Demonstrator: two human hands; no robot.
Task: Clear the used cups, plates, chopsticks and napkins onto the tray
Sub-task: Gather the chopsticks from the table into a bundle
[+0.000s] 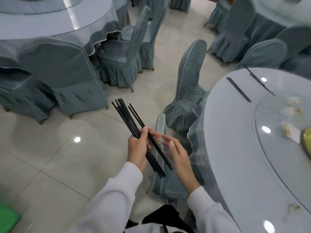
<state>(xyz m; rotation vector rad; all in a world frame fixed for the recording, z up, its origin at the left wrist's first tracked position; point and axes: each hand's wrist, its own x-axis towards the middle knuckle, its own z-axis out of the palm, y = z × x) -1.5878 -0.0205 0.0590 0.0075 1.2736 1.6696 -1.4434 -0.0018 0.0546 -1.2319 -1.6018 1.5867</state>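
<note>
Head view shows us partway through, by our reckoning: our left hand (136, 148) has its grip curled round a bundle of black chopsticks (133, 125), which fans out beyond the grip and trails back toward the sleeve. Our right hand (176, 152), just right of the grip, is released, its fingers straight and blurred, near the loosest stick. Well to the right of the grip, two more chopstick pairs (239, 89) lie on the table (227, 132), with crumpled napkins (291, 130) beyond. We cannot make out the tray.
</note>
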